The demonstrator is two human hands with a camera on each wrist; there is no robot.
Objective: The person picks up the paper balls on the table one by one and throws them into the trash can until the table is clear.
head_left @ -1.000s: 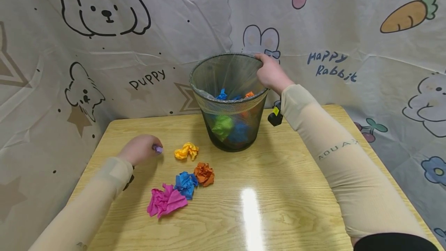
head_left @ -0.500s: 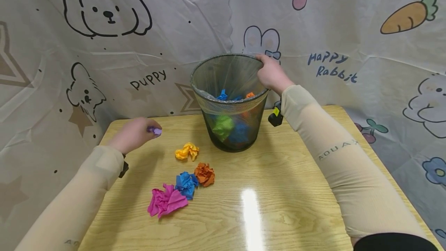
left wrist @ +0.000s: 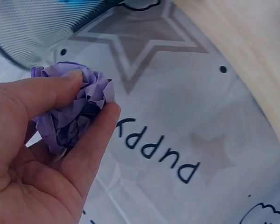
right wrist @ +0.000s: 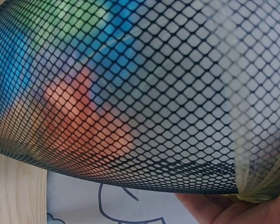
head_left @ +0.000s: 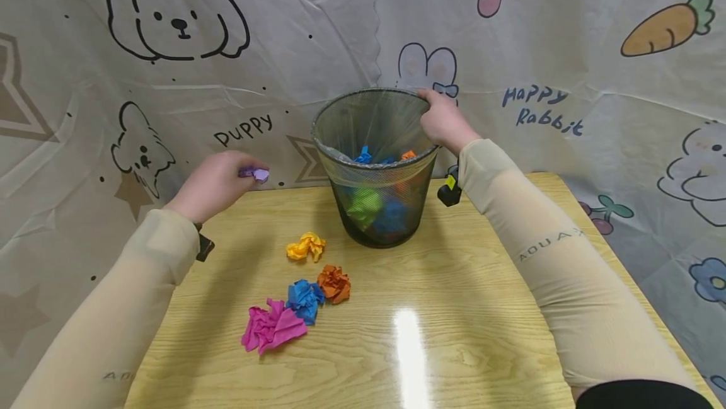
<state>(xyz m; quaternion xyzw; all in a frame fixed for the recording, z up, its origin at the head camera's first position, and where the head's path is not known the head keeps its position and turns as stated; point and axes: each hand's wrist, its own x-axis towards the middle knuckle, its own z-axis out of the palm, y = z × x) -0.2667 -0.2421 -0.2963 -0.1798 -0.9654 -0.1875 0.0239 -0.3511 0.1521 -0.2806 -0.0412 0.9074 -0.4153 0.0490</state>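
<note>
Between the thumb and fingers of my left hand (head_left: 214, 185) is a crumpled purple paper ball (left wrist: 60, 112), raised above the table's back left part, left of the bin. My right hand (head_left: 447, 121) grips the right rim of a black mesh wastebasket (head_left: 377, 239), lined with a clear bag. Blue, green and orange paper balls show inside it through the mesh. On the table lie a yellow paper ball (head_left: 306, 247), an orange-brown one (head_left: 334, 283), a blue one (head_left: 305, 300) and a pink one (head_left: 272, 327), the last three close together.
The wood-grain table (head_left: 465, 321) backs onto a printed cloth (head_left: 340, 18) with cartoon drawings. A dark wrist device with a yellow mark (head_left: 450, 190) hangs below the right wrist, beside the bin.
My left hand has lifted the purple paper ball from low over the table up and toward the back. The right hand and wastebasket stay in place.
</note>
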